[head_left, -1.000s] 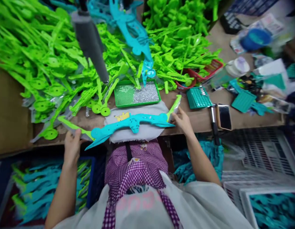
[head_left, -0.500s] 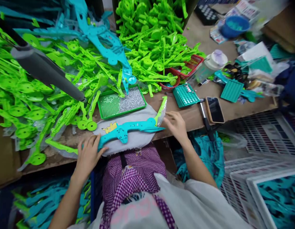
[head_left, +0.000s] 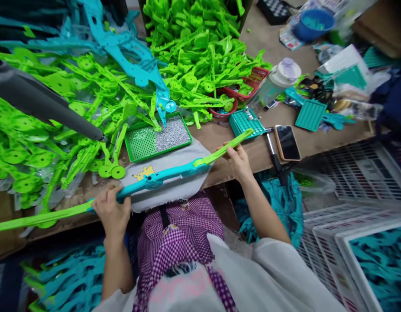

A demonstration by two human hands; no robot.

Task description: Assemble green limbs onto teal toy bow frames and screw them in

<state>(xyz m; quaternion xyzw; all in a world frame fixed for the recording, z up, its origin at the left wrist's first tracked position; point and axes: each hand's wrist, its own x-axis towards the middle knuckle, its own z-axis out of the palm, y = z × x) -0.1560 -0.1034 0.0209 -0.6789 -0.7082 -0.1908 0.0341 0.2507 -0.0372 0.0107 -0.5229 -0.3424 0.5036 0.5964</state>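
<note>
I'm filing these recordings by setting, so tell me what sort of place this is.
Likely an assembly workshop: green parts lie heaped on the bench, a tray holds small metal pieces, and a white crate holds blue parts.

Looks like a small hand-assembly workshop. Shows as much through the heap of matching lime-green plastic parts (head_left: 200, 43) across a scuffed brown desk (head_left: 337, 136), and through a joined turquoise-and-green piece (head_left: 170, 173) by its front edge. Points the same way with a grey tool (head_left: 53, 104) at the left, a green perforated tray (head_left: 140, 146) partly covered in tiny silvery bits (head_left: 173, 133), a teal gridded block (head_left: 246, 126) with small round pieces (head_left: 249, 114) on top, and a hammer-like tool (head_left: 276, 162). Adds slatted white crates (head_left: 351, 268) lower down, turquoise parts (head_left: 382, 264) in one of them, and a purple checked apron (head_left: 184, 229).
</note>
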